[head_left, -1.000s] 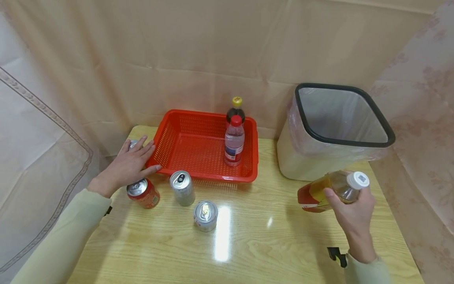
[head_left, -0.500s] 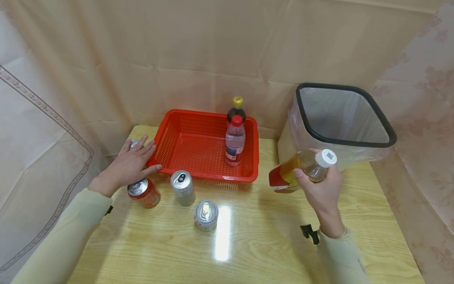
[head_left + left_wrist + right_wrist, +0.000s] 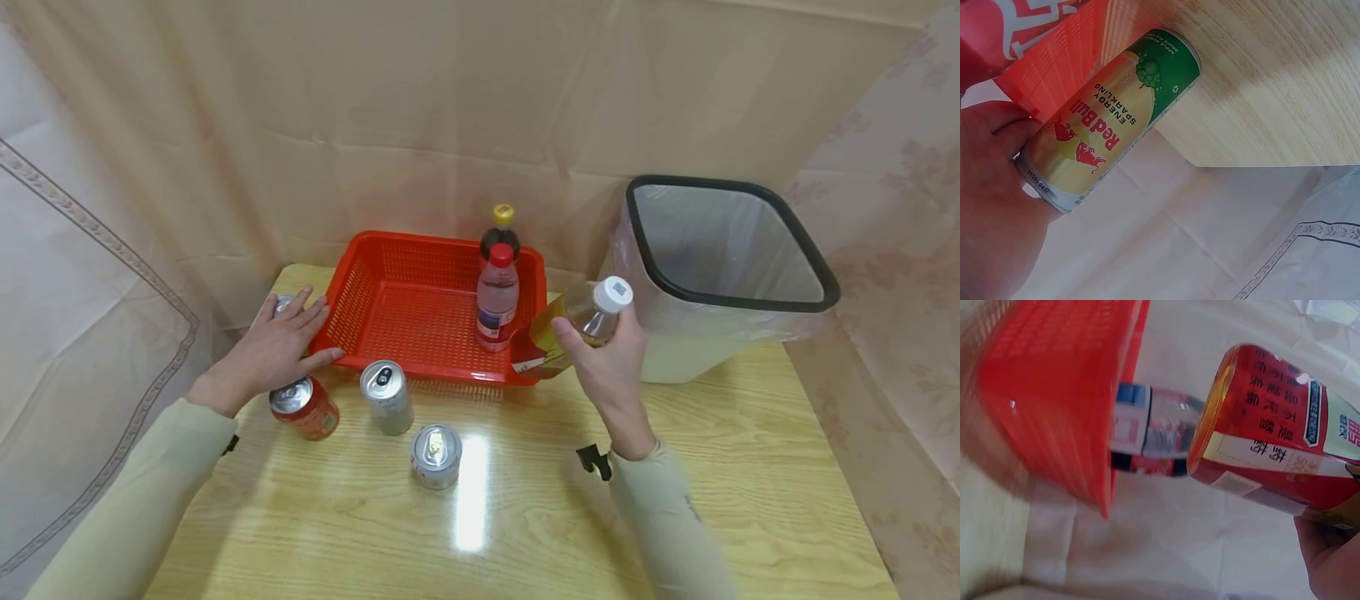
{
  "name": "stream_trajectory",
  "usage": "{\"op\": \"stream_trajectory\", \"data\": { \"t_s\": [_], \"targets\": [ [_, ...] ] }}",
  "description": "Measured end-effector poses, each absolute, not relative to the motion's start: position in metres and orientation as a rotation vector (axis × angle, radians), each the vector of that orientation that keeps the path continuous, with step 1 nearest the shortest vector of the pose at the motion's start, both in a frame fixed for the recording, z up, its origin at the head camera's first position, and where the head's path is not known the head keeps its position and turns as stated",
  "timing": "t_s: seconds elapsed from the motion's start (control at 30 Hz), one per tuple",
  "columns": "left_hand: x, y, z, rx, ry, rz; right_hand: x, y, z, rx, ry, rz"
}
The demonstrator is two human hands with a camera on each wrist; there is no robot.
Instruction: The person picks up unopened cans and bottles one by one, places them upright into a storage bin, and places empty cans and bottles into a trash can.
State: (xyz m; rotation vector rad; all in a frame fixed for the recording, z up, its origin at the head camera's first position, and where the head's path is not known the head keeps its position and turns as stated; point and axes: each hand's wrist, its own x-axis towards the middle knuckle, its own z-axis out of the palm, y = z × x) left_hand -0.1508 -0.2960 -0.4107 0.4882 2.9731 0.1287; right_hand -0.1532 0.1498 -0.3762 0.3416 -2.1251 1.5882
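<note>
My right hand grips a plastic bottle of amber drink with a red label and white cap. It is tilted, its base over the right front corner of the red basket. The right wrist view shows the bottle's red label close up. My left hand lies with fingers spread at the basket's left edge. Beside it in the left wrist view stands a gold and green Red Bull can, mostly hidden in the head view. Below this hand is a red can.
In the basket's right end stand a red-capped clear bottle and a yellow-capped dark bottle. Two silver-topped cans stand in front. A lined bin with a black rim is at the right.
My right hand has carried the bottle of amber drink leftward and away from me, from in front of the bin to the basket's right corner. The left hand has stayed in place.
</note>
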Motion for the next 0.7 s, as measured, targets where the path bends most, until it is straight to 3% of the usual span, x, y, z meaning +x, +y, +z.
{"op": "stream_trajectory", "data": {
  "t_s": [0.7],
  "targets": [
    [-0.151, -0.295, -0.411, 0.476, 2.971, 0.122, -0.178, 0.09, -0.423, 0.277, -2.375, 1.545]
  ]
}}
